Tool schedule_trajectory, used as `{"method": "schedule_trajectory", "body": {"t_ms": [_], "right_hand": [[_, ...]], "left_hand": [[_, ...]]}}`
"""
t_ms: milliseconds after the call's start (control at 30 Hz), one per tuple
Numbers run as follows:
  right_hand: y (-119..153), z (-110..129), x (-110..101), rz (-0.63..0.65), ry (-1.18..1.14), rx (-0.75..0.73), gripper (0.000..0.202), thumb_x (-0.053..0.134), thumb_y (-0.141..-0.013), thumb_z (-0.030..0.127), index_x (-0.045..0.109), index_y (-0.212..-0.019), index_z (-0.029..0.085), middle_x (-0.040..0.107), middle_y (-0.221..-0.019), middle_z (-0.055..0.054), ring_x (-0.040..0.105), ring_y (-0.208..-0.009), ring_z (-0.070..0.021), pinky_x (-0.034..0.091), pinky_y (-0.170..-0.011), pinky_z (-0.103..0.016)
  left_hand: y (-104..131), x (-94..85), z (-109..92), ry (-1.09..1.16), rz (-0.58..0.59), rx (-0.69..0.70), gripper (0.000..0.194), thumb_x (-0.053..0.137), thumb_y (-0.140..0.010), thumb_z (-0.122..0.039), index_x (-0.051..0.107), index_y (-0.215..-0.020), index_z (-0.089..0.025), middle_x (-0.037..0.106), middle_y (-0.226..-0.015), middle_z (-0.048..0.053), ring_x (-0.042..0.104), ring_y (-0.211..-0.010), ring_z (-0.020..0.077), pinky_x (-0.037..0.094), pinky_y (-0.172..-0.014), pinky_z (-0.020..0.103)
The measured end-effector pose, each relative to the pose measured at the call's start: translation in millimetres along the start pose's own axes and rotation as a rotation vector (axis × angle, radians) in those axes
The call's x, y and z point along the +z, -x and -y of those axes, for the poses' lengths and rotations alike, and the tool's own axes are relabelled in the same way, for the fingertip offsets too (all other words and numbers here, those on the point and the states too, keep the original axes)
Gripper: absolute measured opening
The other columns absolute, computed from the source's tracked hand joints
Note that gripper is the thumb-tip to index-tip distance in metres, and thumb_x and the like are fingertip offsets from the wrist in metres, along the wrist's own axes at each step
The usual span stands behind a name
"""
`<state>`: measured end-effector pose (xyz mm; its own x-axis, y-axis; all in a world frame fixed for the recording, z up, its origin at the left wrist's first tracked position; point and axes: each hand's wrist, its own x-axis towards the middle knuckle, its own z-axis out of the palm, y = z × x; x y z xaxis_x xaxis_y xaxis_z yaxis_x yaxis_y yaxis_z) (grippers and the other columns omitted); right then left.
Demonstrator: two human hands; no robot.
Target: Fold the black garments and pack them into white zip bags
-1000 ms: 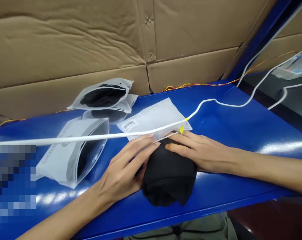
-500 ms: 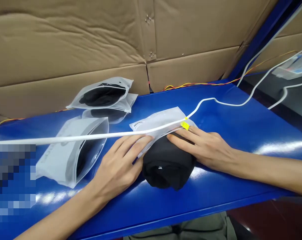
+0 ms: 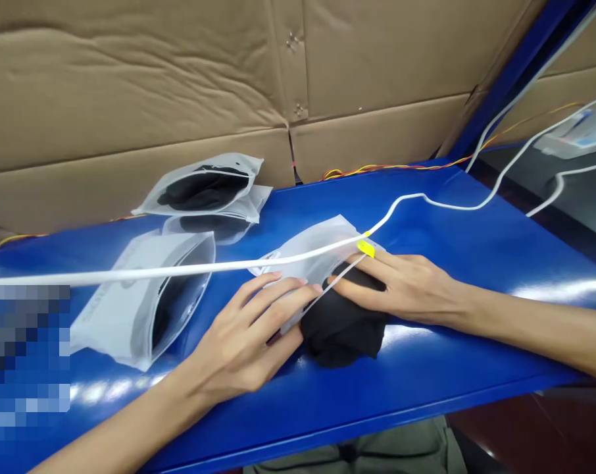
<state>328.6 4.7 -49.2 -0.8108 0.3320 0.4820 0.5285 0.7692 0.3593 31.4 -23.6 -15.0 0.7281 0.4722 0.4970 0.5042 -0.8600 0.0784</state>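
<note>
A frosted plastic zip bag (image 3: pixel 318 268) lies on the blue table, its mouth facing me. Black folded fabric (image 3: pixel 345 329), perhaps a garment, is partly inside it, the near end bulging out onto the table. My left hand (image 3: pixel 251 342) pinches the bag's left rim, fingers on top and thumb below. At the right of the mouth, my right hand (image 3: pixel 414 286) is closed on the black fabric, thumb against it and some fingertips hidden at the bag's edge.
A white cable (image 3: pixel 179 268) crosses above the bag, with a yellow tag (image 3: pixel 366 248). An open bag with black contents (image 3: pixel 130 303) stands left; stacked bags (image 3: pixel 199 187) lie behind it. Cardboard (image 3: pixel 179 79) walls the back. Thin coloured wires (image 3: pixel 387 166) run along the rear edge.
The black fabric sits deeper in the bag, with less of it showing. My left hand has moved right and slightly down with the bag's rim; my right hand has barely moved.
</note>
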Motion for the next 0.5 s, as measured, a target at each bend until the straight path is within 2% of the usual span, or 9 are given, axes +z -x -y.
{"method": "schedule_trajectory", "body": {"t_ms": [67, 133, 200, 267, 400, 500], "right_hand": [[-2.1, -2.7, -3.3, 0.014, 0.044, -0.089, 0.058, 0.055, -0.101, 0.006, 0.051, -0.152, 0.033, 0.068, -0.148, -0.009, 0.074, -0.112, -0.0228, 0.057, -0.064, -0.024], [-4.5, -4.5, -5.4, -0.009, 0.041, -0.162, 0.047, 0.057, -0.1, 0.008, 0.061, -0.142, 0.029, 0.068, -0.149, -0.005, 0.073, -0.104, -0.0211, 0.058, -0.066, -0.025], [-6.1, -4.2, -6.1, -0.028, 0.037, -0.177, 0.037, 0.058, -0.1, 0.008, 0.068, -0.13, 0.025, 0.072, -0.143, -0.003, 0.071, -0.098, -0.0195, 0.056, -0.064, -0.025], [-6.0, -1.4, -5.5, -0.016, 0.069, -0.122, 0.035, 0.057, -0.098, 0.007, 0.07, -0.127, 0.024, 0.078, -0.129, -0.004, 0.071, -0.096, -0.0196, 0.051, -0.058, -0.024], [-2.4, 8.0, -3.5, 0.051, 0.178, 0.006, 0.048, 0.055, -0.096, 0.006, 0.064, -0.141, 0.021, 0.081, -0.093, -0.006, 0.066, -0.072, -0.0187, 0.043, -0.049, -0.026], [-1.3, 12.9, -2.9, 0.039, 0.216, 0.038, 0.06, 0.056, -0.093, 0.007, 0.056, -0.153, 0.016, 0.08, -0.089, -0.007, 0.061, -0.063, -0.0191, 0.045, -0.052, -0.028]], "left_hand": [[1.1, 1.8, -1.0, 0.002, -0.012, 0.015, 0.034, 0.054, -0.106, -0.01, 0.056, -0.138, -0.02, 0.081, -0.124, 0.005, 0.075, -0.119, 0.0196, 0.056, -0.116, 0.039], [2.4, 3.7, -3.2, 0.009, -0.006, 0.031, 0.036, 0.053, -0.104, -0.006, 0.056, -0.138, -0.019, 0.08, -0.124, 0.005, 0.074, -0.121, 0.0195, 0.056, -0.115, 0.039], [3.6, 4.8, -6.2, 0.038, -0.009, 0.056, 0.035, 0.052, -0.104, -0.005, 0.058, -0.136, -0.016, 0.08, -0.124, 0.008, 0.074, -0.122, 0.0194, 0.057, -0.114, 0.037], [4.5, 5.2, -9.6, 0.079, -0.021, 0.075, 0.033, 0.054, -0.103, -0.004, 0.059, -0.135, -0.014, 0.08, -0.122, 0.009, 0.074, -0.122, 0.0189, 0.056, -0.115, 0.037], [3.9, 5.8, -14.8, 0.124, -0.033, 0.099, 0.033, 0.057, -0.102, -0.001, 0.059, -0.132, -0.013, 0.083, -0.117, 0.006, 0.073, -0.124, 0.0192, 0.052, -0.12, 0.039], [2.2, 7.6, -15.3, 0.133, -0.052, 0.087, 0.031, 0.059, -0.103, -0.004, 0.059, -0.132, -0.015, 0.083, -0.117, 0.005, 0.075, -0.122, 0.0193, 0.053, -0.119, 0.04]]}}
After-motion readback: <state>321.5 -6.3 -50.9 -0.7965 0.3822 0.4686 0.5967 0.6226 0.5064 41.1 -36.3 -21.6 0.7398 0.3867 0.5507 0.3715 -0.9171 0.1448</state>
